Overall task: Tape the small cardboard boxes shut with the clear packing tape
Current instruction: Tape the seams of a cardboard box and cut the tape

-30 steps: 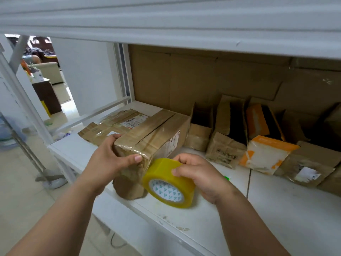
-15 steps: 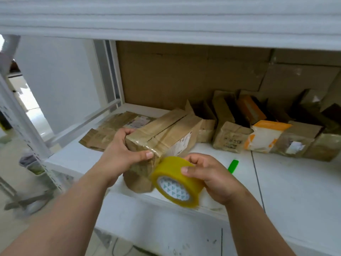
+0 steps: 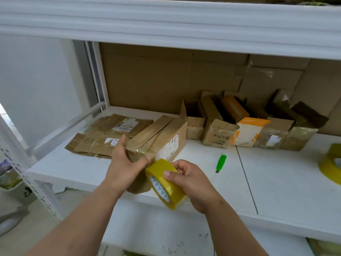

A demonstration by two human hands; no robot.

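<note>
A long brown cardboard box [image 3: 162, 137] lies on the white shelf [image 3: 276, 183], its near end hanging over the front edge. My left hand [image 3: 125, 163] grips that near end, thumb on the right side by the tape. My right hand [image 3: 190, 180] holds a yellowish roll of packing tape [image 3: 164, 183] pressed against the box's near corner. Old tape strips cross the box top.
Flattened cardboard [image 3: 110, 133] lies left of the box. Several small open boxes [image 3: 217, 133] and an orange-white one [image 3: 249, 132] line the back. A green cutter [image 3: 221, 162] lies on the shelf. A second tape roll [image 3: 332, 163] sits at the right edge.
The view has swung right and back, showing more shelf and the second roll. Both hands keep their hold; the roll stays against the box's near corner.
</note>
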